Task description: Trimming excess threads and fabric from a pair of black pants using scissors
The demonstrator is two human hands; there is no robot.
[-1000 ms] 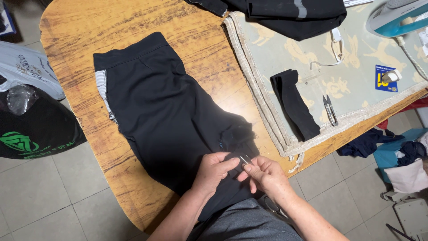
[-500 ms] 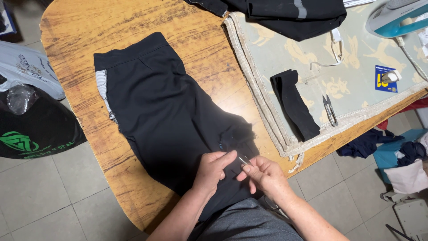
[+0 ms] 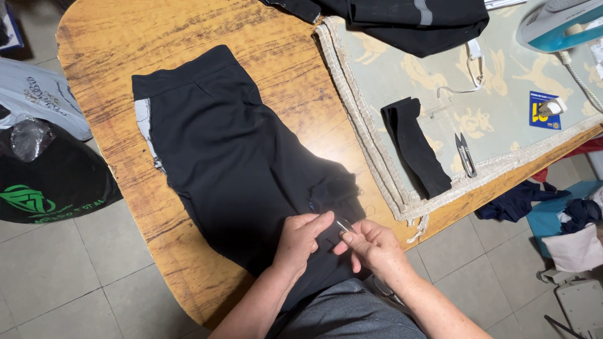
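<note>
Both hands together on black garment (image 3: 232,163): left hand (image 3: 300,242) pinching fabric, right hand (image 3: 370,246) pinching small metal tool (image 3: 343,226).

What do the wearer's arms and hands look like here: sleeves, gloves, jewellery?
Both forearms are bare, no sleeves in view. Left hand and right hand have no gloves; no rings, watch or bracelets visible. Nails look short and unpainted.

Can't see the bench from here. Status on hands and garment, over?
Left hand pinching the black garment. Right hand on a thin metal tool at the same spot. Thread snips and black strip lie apart on the mat.
</note>
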